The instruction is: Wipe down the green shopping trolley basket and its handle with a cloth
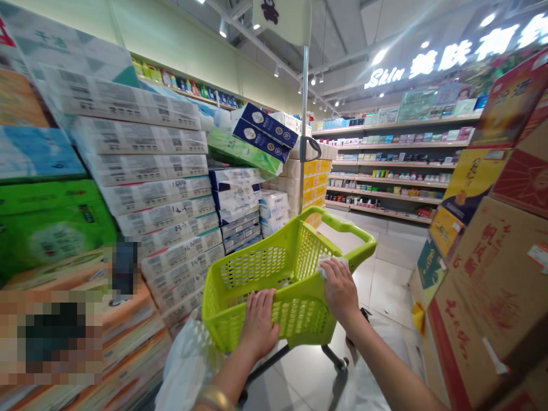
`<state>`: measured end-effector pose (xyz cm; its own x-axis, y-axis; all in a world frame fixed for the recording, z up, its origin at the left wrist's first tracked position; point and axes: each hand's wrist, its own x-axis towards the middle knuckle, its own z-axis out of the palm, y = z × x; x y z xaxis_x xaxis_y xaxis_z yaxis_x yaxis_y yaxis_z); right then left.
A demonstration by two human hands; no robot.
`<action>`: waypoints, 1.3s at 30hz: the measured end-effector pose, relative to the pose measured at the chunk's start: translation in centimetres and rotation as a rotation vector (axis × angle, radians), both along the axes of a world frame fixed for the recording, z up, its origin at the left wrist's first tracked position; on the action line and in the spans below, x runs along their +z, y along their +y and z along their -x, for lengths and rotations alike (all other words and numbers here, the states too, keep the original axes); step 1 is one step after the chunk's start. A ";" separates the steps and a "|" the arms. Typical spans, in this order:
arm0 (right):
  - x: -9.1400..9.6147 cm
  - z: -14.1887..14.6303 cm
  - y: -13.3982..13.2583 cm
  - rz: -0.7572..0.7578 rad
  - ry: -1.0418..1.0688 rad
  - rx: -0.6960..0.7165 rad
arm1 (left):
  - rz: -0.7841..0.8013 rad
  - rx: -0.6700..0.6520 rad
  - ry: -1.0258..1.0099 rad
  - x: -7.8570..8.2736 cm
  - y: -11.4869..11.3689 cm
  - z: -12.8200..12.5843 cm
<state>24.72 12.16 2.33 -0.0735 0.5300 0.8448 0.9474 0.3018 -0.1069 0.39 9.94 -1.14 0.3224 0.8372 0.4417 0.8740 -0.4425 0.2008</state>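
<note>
Baskets: one lime-green basket (274, 285).
Hands: two, left hand (258, 322) on the basket's near rim, right hand (340, 291) at its right corner.
Cloths: one white cloth (329, 264), under the right hand.
Poles: one metal pole (303, 125), behind the basket.

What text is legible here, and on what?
"Skin": lit wall sign, Chinese characters after it.
Cardboard boxes: red Chinese print, warped, unsure.
Tissue packs, blue cartons, shelf goods: too small or blurred.
Green basket, cloth in right hand: no text.
</note>
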 end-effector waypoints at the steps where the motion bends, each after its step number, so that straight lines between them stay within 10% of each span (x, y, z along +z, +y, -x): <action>1: -0.2 0.6 0.0 0.002 0.007 -0.001 | 0.003 0.001 -0.002 0.0 0.0 -0.1; 8: -2.4 8.6 -0.7 0.084 -0.037 0.249 | 0.053 0.023 0.017 0.6 -0.1 -0.1; 17: 0.2 0.1 0.1 0.005 0.007 -0.001 | -0.013 0.014 0.008 0.0 0.0 0.2; 26: -2.0 8.1 -0.7 0.126 -0.051 0.276 | 0.053 0.027 0.009 0.6 0.0 -0.1; 34: 0.7 0.2 0.0 0.087 -0.027 0.027 | 0.029 0.012 -0.004 0.6 0.1 0.2; 39: 0.0 3.1 -0.1 0.150 -0.010 0.068 | 0.049 0.016 -0.011 1.0 0.1 -0.5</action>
<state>21.64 12.02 2.36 -0.1211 0.6435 0.7558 0.9267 0.3463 -0.1463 0.93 10.03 -0.16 0.3045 0.8627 0.4038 0.8784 -0.4183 0.2313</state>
